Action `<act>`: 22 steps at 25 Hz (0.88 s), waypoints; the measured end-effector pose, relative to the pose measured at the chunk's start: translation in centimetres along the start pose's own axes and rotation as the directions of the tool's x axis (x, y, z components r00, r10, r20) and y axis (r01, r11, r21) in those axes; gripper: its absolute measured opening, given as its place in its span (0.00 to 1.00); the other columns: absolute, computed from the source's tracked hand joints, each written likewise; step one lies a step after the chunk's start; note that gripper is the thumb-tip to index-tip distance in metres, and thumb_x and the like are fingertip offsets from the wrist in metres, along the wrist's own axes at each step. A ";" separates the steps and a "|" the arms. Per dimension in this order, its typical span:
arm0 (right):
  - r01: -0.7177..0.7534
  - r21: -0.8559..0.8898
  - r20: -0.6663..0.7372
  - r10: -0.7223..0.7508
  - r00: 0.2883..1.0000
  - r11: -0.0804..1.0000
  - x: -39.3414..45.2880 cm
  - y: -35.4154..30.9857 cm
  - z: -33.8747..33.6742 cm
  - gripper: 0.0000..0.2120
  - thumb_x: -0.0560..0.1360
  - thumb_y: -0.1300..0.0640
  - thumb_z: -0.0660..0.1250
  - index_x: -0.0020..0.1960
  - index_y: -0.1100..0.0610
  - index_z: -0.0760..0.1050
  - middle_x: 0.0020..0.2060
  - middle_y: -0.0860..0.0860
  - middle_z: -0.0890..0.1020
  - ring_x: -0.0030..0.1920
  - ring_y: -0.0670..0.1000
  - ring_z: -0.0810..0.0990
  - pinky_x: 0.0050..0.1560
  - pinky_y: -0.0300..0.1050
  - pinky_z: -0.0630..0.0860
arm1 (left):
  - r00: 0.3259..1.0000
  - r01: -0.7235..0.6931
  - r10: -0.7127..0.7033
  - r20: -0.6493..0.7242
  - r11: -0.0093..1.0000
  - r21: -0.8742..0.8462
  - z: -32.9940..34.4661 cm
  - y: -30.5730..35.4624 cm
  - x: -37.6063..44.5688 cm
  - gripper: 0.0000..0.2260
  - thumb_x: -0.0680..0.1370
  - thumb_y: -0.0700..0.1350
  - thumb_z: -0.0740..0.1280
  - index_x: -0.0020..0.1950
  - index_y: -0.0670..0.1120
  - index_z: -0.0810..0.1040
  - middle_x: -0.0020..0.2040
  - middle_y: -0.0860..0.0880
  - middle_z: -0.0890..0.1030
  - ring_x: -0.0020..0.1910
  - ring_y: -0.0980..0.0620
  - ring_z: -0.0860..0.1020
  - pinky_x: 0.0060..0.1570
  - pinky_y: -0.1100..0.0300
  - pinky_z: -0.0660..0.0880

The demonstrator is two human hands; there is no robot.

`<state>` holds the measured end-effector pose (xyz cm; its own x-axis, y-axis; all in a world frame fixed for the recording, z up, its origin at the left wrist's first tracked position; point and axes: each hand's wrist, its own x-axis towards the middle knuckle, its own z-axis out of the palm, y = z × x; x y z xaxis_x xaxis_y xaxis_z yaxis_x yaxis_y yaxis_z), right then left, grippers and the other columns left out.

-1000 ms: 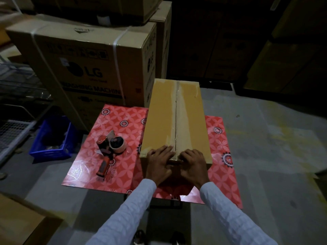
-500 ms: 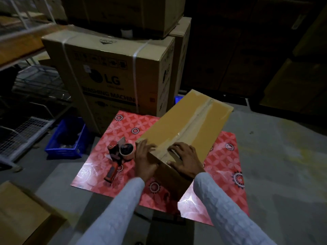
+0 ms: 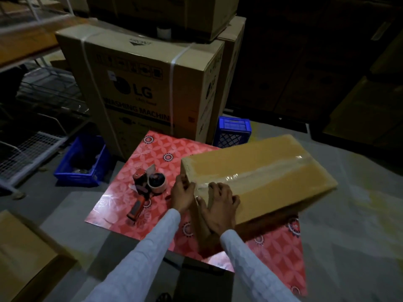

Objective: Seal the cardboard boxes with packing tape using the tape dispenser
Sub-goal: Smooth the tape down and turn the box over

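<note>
Cardboard box (image 3: 257,179) sits under both hands at its near end. The right hand (image 3: 220,205) lies spread on top, thumb hooked over the end, fingers fairly straight and pressing the tape strip (image 3: 261,171) down. The left hand (image 3: 182,194) cups the end corner at nine o'clock of the right, fingers curled round the edge. Since a second ago the box has swung from pointing at twelve o'clock to pointing at about two, so the taped seam now runs slantwise over the red patterned table (image 3: 152,162). That suggests this seam is finished and the box is being turned or moved off. Just beside the left hand at nine o'clock, the tape dispenser (image 3: 148,188) lies untouched on the table.
</note>
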<state>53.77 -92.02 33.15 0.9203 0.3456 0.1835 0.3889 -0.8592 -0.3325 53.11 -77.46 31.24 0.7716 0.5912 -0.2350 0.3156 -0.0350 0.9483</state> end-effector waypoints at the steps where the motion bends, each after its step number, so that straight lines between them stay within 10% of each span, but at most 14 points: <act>1: -0.072 -0.021 -0.002 0.072 0.997 0.997 -0.2 -1.4 0.6 0.30 0.74 0.35 0.59 0.68 0.52 0.74 0.65 0.55 0.76 0.68 0.59 0.71 0.64 0.62 0.63 | 0.998 -0.025 0.023 0.051 0.999 0.033 -0.4 0.4 0.7 0.13 0.81 0.40 0.68 0.66 0.41 0.74 0.55 0.44 0.82 0.56 0.43 0.81 0.56 0.51 0.77; 6: -0.318 -0.016 0.140 0.317 0.938 0.948 1.4 -7.0 2.0 0.35 0.69 0.38 0.71 0.69 0.58 0.74 0.66 0.61 0.75 0.67 0.65 0.71 0.63 0.64 0.64 | 0.947 -0.243 0.171 0.273 0.935 0.258 -2.6 2.8 4.7 0.16 0.83 0.42 0.65 0.72 0.43 0.77 0.65 0.44 0.82 0.63 0.44 0.81 0.62 0.56 0.74; 14: 0.248 0.013 0.220 -0.245 0.944 0.969 5.4 1.1 -1.3 0.28 0.80 0.30 0.56 0.75 0.43 0.65 0.67 0.50 0.66 0.71 0.54 0.64 0.69 0.55 0.60 | 0.990 -0.117 0.069 0.123 0.891 0.438 -2.4 3.4 5.0 0.15 0.81 0.50 0.63 0.60 0.43 0.80 0.56 0.39 0.83 0.53 0.37 0.80 0.53 0.50 0.77; 22: 0.197 0.034 0.211 -0.200 0.957 0.980 10.6 2.1 1.3 0.31 0.81 0.30 0.46 0.80 0.40 0.57 0.79 0.49 0.59 0.80 0.53 0.55 0.74 0.64 0.52 | 0.978 -0.193 0.141 0.155 0.894 0.404 -0.1 5.6 10.3 0.12 0.85 0.46 0.62 0.59 0.43 0.83 0.50 0.46 0.85 0.50 0.45 0.81 0.42 0.59 0.72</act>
<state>64.39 -89.68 33.23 0.8118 0.5820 0.0469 0.5640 -0.7608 -0.3211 62.79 -71.51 34.14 0.8846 0.4481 -0.1290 0.3562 -0.4711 0.8070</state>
